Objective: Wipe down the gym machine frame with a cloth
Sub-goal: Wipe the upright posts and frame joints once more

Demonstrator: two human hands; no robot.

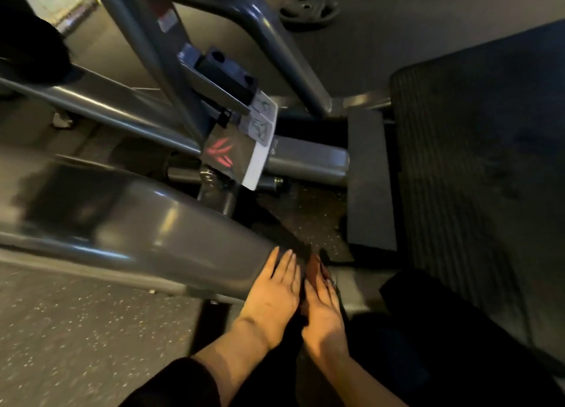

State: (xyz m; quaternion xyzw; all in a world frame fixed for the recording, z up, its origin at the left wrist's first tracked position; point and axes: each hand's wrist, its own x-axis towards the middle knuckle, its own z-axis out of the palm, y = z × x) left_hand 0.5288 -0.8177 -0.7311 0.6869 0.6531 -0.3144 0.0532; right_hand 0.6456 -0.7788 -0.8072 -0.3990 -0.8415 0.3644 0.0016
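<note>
1. My left hand [276, 287] lies flat on the lower end of the thick grey frame tube [146, 232], fingers straight and together, palm down on the metal.
2. My right hand [322, 302] sits just beside the left, on the tube's right flank. Its fingers are extended, pressing against a dark cloth [301, 250]. I cannot tell whether any finger curls round the fabric; what shows looks flat.
3. The cloth is black, and only a strip shows: it runs along the tube's lower right edge and disappears between my two hands. Its outline is hard to separate from the shadow beneath.
4. The frame tube slants from the left edge down towards my hands. Thinner grey bars [101, 107] cross above it.
5. A label [232, 156] with red marks and a white border hangs at the junction of the bars, near the middle of the view.
6. A ribbed black footplate [464, 162] fills the right side.
7. A weight plate [308, 11] lies on the speckled floor [76, 330] at the top, well apart from my hands.
8. Dark sleeves cover both forearms.
</note>
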